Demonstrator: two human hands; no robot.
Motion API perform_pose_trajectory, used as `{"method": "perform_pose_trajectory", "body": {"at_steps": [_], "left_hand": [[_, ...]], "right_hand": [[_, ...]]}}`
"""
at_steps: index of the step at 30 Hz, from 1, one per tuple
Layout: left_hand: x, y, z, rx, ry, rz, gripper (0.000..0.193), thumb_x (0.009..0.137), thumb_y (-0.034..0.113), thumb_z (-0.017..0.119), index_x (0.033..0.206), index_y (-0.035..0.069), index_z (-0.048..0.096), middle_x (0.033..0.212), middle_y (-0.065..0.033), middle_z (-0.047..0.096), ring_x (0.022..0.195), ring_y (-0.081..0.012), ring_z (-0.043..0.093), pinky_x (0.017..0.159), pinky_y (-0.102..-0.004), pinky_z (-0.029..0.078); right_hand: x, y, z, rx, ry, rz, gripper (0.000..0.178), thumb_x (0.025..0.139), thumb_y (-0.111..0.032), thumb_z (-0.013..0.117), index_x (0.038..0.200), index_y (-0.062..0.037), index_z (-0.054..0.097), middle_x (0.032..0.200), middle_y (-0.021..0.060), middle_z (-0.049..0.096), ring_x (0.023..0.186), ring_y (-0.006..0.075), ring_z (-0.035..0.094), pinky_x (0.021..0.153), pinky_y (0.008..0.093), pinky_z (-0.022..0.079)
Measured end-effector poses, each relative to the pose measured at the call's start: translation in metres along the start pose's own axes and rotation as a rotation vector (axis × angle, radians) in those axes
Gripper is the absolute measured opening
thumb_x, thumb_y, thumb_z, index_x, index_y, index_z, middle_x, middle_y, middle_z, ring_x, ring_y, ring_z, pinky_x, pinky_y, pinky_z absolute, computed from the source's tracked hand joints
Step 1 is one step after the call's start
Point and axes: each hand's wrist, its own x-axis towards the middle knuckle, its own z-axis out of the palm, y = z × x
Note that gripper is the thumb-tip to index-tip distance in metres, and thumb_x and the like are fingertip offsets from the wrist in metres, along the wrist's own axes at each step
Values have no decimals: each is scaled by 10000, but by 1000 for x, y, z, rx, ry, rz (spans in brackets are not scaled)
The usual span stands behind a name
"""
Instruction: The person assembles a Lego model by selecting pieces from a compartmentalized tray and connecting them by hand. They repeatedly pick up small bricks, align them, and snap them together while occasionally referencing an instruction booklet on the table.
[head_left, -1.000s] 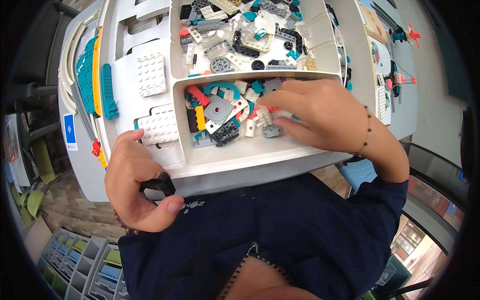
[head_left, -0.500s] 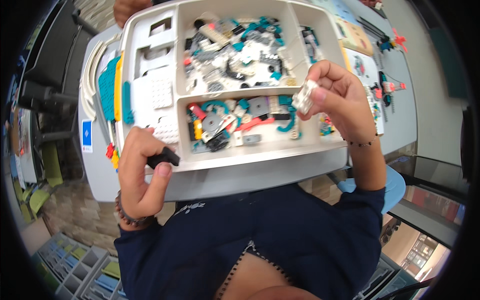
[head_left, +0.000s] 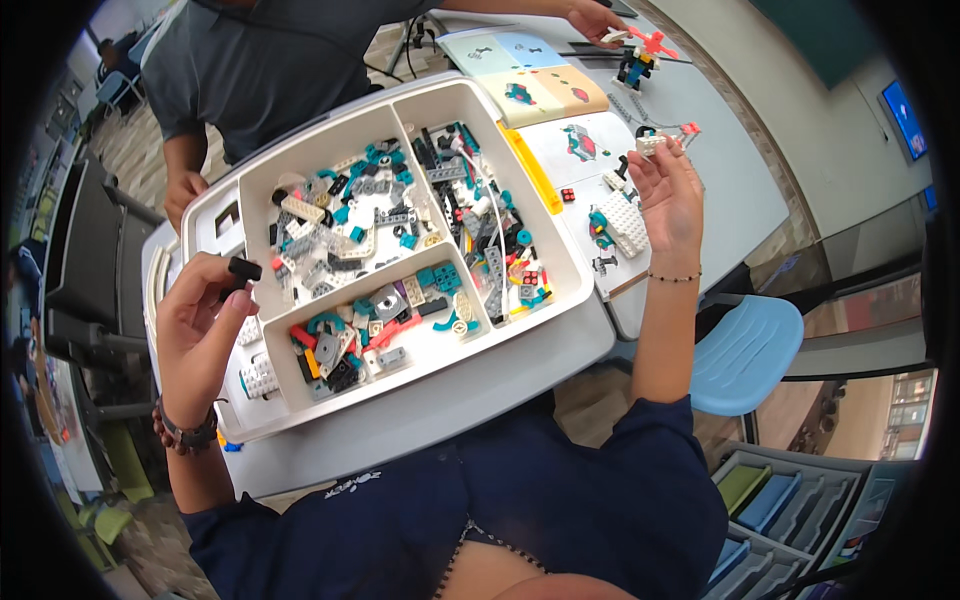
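Observation:
My left hand point(head_left: 203, 340) is closed on a small black brick point(head_left: 244, 269) pinched between thumb and fingers, above the left side of the white sorting tray point(head_left: 562, 268). Out to the right, my right hand point(head_left: 668, 208) grips a small white brick point(head_left: 652, 144) at its fingertips, over the open picture booklet point(head_left: 545, 148). Below that hand, on the booklet, lies a white studded plate assembly point(head_left: 624, 224) with teal parts. Loose teal, grey, white and black building pieces point(head_left: 385, 215) fill the tray's compartments.
Across the table stands another person point(head_left: 270, 70), one hand by the tray's far left corner and the other hand point(head_left: 597, 20) near a small model point(head_left: 636, 66) with a coral propeller. Right of the table is a light blue chair point(head_left: 748, 352).
The view has turned, and more of the other person shows. My right hand has moved from above the tray out over the booklet, still gripping the white brick. The left still holds the black brick.

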Motion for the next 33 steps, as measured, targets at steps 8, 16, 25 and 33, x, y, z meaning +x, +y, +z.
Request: {"method": "perform_pose_trajectory", "body": {"at_steps": [8,16,25,33], "left_hand": [[56,-3,24,-193,-52,-47,171,807,75,592,948,-3,535,848,-35,582,761,-93,569,715,-217,451],[69,-32,30,-370,-69,-135,219,800,88,604,991,-2,545,912,-53,592,824,-123,590,789,-251,470],[65,-31,28,-385,-92,-168,277,805,104,593,1052,-6,532,939,-46,572,852,-102,565,794,-259,482],[67,-30,28,-358,-151,-121,307,802,108,599,1075,-22,541,979,-59,558,853,-105,554,802,-240,449]], "right_hand": [[18,17,-13,-9,101,-6,245,808,-55,572,1021,2,464,892,113,584,818,224,622,703,268,537],[19,35,-18,-39,145,-2,243,815,-65,570,1022,6,465,881,103,573,798,195,618,686,250,529],[17,44,-13,-106,126,-16,239,825,-66,561,1040,-1,480,878,87,577,792,181,615,689,252,523],[-44,9,75,-238,-296,-1,273,783,-32,596,1034,21,499,902,99,582,796,145,602,693,240,528]]}}
